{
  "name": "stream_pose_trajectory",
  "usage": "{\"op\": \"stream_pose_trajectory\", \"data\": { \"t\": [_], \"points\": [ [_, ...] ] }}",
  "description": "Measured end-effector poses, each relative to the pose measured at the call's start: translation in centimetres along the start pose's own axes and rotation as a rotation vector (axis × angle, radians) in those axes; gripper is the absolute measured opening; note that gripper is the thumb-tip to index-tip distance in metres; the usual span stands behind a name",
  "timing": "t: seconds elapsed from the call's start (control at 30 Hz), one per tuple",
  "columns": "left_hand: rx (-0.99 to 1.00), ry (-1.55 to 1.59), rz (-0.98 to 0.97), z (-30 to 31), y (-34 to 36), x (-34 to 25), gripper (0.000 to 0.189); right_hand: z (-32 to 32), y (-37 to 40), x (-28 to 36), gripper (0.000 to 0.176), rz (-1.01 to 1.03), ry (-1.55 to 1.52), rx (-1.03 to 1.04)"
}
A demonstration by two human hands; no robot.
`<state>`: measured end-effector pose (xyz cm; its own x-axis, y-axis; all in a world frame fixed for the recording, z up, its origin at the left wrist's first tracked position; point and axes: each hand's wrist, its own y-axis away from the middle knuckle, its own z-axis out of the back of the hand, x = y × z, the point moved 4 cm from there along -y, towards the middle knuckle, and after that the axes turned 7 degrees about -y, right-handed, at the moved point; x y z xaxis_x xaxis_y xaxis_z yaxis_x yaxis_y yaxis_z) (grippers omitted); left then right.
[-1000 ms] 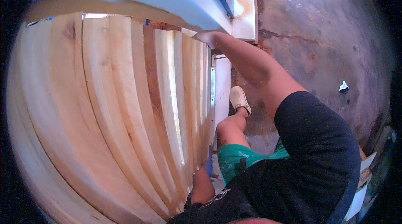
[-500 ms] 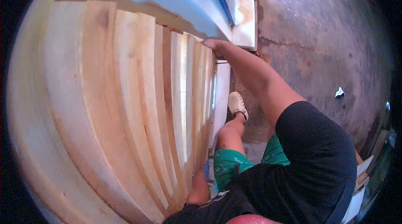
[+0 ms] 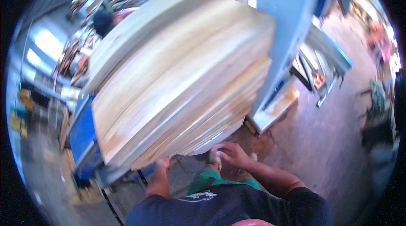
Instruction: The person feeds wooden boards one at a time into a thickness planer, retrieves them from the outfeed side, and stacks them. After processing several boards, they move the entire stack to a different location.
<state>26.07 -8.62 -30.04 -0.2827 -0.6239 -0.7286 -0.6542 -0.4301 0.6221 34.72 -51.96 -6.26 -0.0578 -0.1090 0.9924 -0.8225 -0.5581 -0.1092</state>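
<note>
A large stack of pale wooden boards (image 3: 182,65) fills the middle of the view, laid side by side with their long edges running diagonally. My left hand (image 3: 163,163) is at the near edge of the boards, towards their left end. Its fingers are mostly hidden and blurred, so its grip cannot be made out. Lower right of the boards, my right hand (image 3: 231,153) is held away from them in front of my legs. Its fingers are partly stretched and apart, with nothing seen in them.
A tall blue-grey machine body (image 3: 287,19) stands against the boards' right end, with a pale block (image 3: 277,110) at its foot. Blue framework (image 3: 82,129) shows under the left end. A metal-edged table (image 3: 330,48) is beyond. Another person (image 3: 376,42) is at the far right.
My right hand has come off the boards' far end and moved back towards my body. My view has turned and lifted, showing more of the workshop.
</note>
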Motion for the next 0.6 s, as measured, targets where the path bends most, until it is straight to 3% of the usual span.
{"op": "stream_pose_trajectory", "data": {
  "t": [0.07, 0.13, 0.17, 0.2, 0.27, 0.33, 0.4, 0.6],
  "points": [
    [0.051, -0.023, -0.031, -1.8, -0.6, -2.4, 0.071, -0.3, -3.0, 14.1, 0.034, 0.385, 0.171, 0.119],
    [0.079, -0.048, -0.023, -3.8, -1.6, -3.8, 0.071, -0.5, -7.0, 23.4, 0.034, 0.709, 0.264, 0.057],
    [0.088, -0.064, -0.013, -4.3, -1.9, -3.6, 0.071, -0.5, -10.2, 25.0, 0.036, 0.829, 0.447, 0.012],
    [0.101, -0.082, -0.007, -5.2, -2.3, -3.1, 0.071, -1.9, -13.1, 28.8, 0.040, 0.801, 0.686, -0.091],
    [0.111, -0.125, 0.008, -5.7, -3.1, -1.3, 0.071, -4.6, -19.3, 30.2, 0.046, 0.741, 1.005, -0.110],
    [0.104, -0.185, 0.020, -5.8, -3.6, 0.5, 0.071, -4.9, -22.0, 27.3, 0.054, 0.258, 1.170, 0.070],
    [0.085, -0.254, 0.029, -5.1, -5.3, 1.6, 0.071, -5.2, -22.9, 27.0, 0.057, 0.208, 1.221, 0.180],
    [0.013, -0.470, 0.143, -3.9, -8.3, 9.4, 0.071, -5.9, -23.8, 26.6, 0.050, 0.128, 1.140, 0.230]
  ]
}}
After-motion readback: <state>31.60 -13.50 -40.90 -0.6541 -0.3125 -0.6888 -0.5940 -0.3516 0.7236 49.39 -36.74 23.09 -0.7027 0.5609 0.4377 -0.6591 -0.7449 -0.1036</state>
